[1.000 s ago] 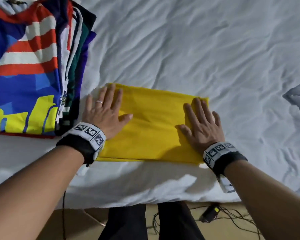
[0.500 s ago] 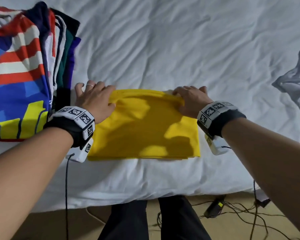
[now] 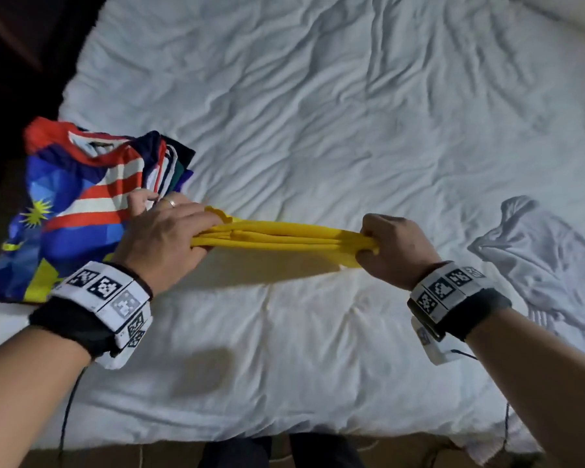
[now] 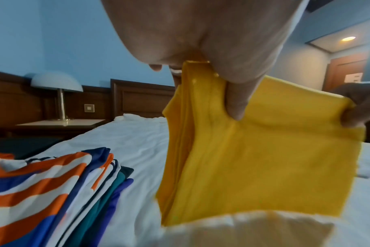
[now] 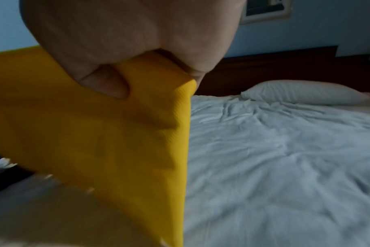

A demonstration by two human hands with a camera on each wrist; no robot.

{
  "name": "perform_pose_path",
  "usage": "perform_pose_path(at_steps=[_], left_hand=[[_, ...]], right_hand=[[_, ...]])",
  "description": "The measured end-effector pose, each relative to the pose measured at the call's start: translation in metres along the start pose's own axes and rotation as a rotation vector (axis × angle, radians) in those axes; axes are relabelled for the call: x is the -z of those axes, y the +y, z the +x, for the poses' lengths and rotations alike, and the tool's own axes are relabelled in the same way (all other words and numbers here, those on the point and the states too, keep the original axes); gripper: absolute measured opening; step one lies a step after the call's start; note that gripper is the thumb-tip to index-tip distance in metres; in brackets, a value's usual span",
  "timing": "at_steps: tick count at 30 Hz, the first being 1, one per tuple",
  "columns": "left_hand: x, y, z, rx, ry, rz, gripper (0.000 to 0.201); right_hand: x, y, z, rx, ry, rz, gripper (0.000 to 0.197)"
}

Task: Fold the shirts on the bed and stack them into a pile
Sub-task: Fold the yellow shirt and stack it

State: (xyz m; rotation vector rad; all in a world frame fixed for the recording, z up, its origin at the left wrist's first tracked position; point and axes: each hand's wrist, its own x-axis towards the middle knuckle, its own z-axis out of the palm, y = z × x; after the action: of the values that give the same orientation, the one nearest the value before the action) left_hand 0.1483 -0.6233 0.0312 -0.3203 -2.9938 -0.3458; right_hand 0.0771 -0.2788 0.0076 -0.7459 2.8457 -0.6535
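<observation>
Half a second ago the folded yellow shirt [image 3: 284, 236] lay flat on the bed [image 3: 318, 130]; now it hangs lifted above the sheet, just beside the pile of folded shirts [image 3: 81, 204]. Only the left wrist view shows it hanging as a flat panel, plus a bedside lamp [image 4: 57, 83]; the right wrist view alone shows a pillow [image 5: 302, 91]. Both forearms reach forward, knuckles up. Each grip is clamped on a top corner: left hand [image 3: 163, 238], right hand [image 3: 395, 251]. A crumpled white shirt [image 3: 537, 251] lies at the right.
</observation>
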Motion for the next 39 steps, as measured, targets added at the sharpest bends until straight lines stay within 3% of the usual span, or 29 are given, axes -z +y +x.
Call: perform_pose_path(at_steps=[2, 5, 10, 14, 16, 18, 20, 22, 23, 25, 27, 29, 32, 39], left_hand=[[-0.004, 0.010, -0.024, -0.026, 0.003, 0.028, 0.035], [-0.035, 0.019, -0.069, -0.041, -0.095, 0.073, 0.051], [-0.100, 0.038, -0.154, -0.098, -0.269, 0.121, 0.030], [-0.113, 0.061, -0.198, -0.006, -0.452, 0.067, 0.022], [-0.112, 0.066, -0.202, 0.102, -0.435, -0.005, 0.031], [-0.110, 0.065, -0.196, 0.290, -0.340, -0.067, 0.043], [-0.115, 0.060, -0.185, 0.571, -0.247, -0.138, 0.049], [-0.119, 0.054, -0.168, 0.854, -0.290, -0.197, 0.057], [-0.121, 0.052, -0.162, 0.958, -0.324, -0.218, 0.060], [-0.123, 0.053, -0.154, 1.095, -0.328, -0.228, 0.064], [-0.120, 0.063, -0.156, 1.198, -0.228, -0.228, 0.062], [-0.120, 0.080, -0.169, 1.319, -0.139, -0.275, 0.063], [-0.131, 0.105, -0.199, 1.536, -0.114, -0.382, 0.065], [-0.164, 0.138, -0.217, 1.774, 0.101, -1.005, 0.065]], right_hand=[[-0.005, 0.000, -0.015, 0.118, 0.025, -0.027, 0.017], [-0.036, 0.007, -0.046, 0.221, -0.036, -0.100, 0.017], [-0.100, 0.018, -0.119, 0.301, -0.252, -0.209, 0.026], [-0.118, 0.018, -0.165, 0.269, -0.377, -0.145, 0.019], [-0.116, 0.020, -0.170, 0.201, -0.376, -0.081, 0.028], [-0.114, 0.020, -0.161, 0.072, -0.283, 0.007, 0.033], [-0.115, 0.023, -0.143, -0.133, -0.157, 0.057, 0.029], [-0.116, 0.029, -0.123, -0.303, -0.109, 0.054, 0.026], [-0.116, 0.031, -0.115, -0.318, -0.116, 0.024, 0.030], [-0.115, 0.030, -0.096, -0.222, -0.165, -0.060, 0.038], [-0.114, 0.022, -0.072, -0.118, -0.251, -0.142, 0.040], [-0.118, 0.013, -0.048, -0.039, -0.343, -0.201, 0.045], [-0.127, 0.000, -0.016, 0.015, -0.442, -0.244, 0.056], [-0.148, -0.028, 0.031, 0.149, -0.637, -0.287, 0.069]])
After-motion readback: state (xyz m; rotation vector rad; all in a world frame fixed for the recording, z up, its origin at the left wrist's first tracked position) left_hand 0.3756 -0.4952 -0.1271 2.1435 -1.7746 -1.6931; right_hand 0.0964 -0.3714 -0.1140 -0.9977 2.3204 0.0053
